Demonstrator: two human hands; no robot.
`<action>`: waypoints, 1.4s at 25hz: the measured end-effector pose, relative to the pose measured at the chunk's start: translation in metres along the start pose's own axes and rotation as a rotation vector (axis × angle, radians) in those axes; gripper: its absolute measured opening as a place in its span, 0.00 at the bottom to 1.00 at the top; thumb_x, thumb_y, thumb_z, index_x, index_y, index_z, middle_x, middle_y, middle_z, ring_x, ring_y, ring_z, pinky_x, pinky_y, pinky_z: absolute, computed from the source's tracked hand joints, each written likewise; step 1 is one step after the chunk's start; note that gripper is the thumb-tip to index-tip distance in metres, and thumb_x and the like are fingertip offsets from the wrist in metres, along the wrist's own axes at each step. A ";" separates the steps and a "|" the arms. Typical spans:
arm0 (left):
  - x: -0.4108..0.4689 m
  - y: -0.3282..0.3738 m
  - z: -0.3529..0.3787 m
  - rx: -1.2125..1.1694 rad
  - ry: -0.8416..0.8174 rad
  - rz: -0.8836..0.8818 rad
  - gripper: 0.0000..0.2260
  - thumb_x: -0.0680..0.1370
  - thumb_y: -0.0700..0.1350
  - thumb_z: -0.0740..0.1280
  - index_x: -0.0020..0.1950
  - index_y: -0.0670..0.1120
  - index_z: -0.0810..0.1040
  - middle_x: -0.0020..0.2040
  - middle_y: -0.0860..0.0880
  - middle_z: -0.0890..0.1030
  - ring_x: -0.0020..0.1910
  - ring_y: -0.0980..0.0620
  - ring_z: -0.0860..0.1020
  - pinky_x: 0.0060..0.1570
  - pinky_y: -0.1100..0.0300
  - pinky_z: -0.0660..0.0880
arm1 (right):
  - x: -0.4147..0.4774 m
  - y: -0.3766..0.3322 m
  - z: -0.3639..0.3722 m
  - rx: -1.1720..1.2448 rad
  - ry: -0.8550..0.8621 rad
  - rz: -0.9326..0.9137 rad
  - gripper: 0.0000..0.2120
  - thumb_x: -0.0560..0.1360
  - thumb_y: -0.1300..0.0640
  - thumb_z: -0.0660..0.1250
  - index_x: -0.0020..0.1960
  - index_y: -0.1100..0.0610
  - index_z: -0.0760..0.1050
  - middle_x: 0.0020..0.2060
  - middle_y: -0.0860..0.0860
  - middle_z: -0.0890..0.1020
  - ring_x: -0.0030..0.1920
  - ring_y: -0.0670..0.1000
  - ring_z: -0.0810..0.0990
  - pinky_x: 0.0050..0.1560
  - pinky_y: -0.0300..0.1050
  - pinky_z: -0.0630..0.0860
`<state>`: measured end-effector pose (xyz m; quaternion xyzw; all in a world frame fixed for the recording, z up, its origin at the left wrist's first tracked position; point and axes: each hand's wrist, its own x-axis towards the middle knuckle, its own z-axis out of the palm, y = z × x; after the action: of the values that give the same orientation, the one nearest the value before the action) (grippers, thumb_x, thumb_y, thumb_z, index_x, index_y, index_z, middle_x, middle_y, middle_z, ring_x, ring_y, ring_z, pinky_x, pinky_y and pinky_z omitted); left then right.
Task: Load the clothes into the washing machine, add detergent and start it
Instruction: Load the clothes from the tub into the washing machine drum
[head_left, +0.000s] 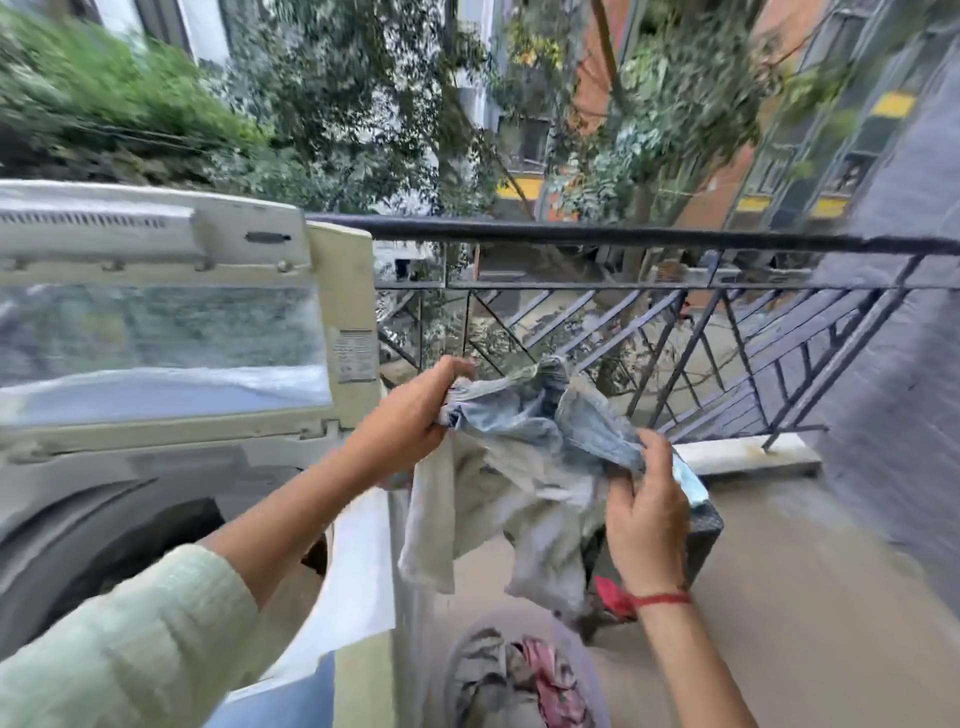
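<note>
Gripping one bunched garment (524, 441) between them, left hand (410, 415) and right hand (647, 506) hold it above the basket (457, 670), beside the washer (332, 291).

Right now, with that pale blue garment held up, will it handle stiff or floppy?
Likely floppy: the garment sags between the left hand and right hand. Probably light, as the cloth looks thin. Trailing ends may snag the washing machine rim.

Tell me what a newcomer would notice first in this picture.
At centre, the left hand and the right hand grip a bundle of pale denim and cream clothes. The washing machine stands at left with its lid raised, and a laundry basket with more clothes sits below the bundle.
</note>
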<state>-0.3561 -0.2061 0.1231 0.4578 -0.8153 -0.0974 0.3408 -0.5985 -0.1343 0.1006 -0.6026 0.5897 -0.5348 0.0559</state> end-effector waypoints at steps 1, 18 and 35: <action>-0.005 -0.002 -0.023 0.035 0.039 0.027 0.26 0.65 0.33 0.59 0.62 0.48 0.67 0.55 0.42 0.79 0.52 0.42 0.78 0.44 0.60 0.68 | 0.004 -0.016 0.006 0.024 0.031 -0.049 0.12 0.73 0.58 0.58 0.56 0.54 0.68 0.42 0.56 0.81 0.40 0.51 0.76 0.34 0.29 0.63; -0.150 -0.143 -0.287 0.463 0.376 -0.403 0.15 0.69 0.45 0.73 0.55 0.45 0.81 0.51 0.42 0.83 0.50 0.42 0.81 0.47 0.49 0.78 | -0.015 -0.186 0.204 0.170 -0.998 -0.221 0.12 0.67 0.52 0.75 0.49 0.46 0.77 0.41 0.39 0.79 0.43 0.36 0.77 0.43 0.38 0.69; -0.216 -0.164 -0.179 -0.015 0.051 -0.238 0.37 0.69 0.54 0.74 0.74 0.48 0.61 0.67 0.49 0.68 0.65 0.55 0.68 0.65 0.62 0.66 | -0.032 -0.218 0.247 0.298 -1.084 0.273 0.08 0.73 0.63 0.68 0.51 0.60 0.80 0.42 0.51 0.83 0.42 0.48 0.81 0.45 0.37 0.76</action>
<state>-0.0537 -0.0949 0.0791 0.5510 -0.7456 -0.1318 0.3508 -0.2731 -0.1840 0.1301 -0.6946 0.4675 -0.2151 0.5028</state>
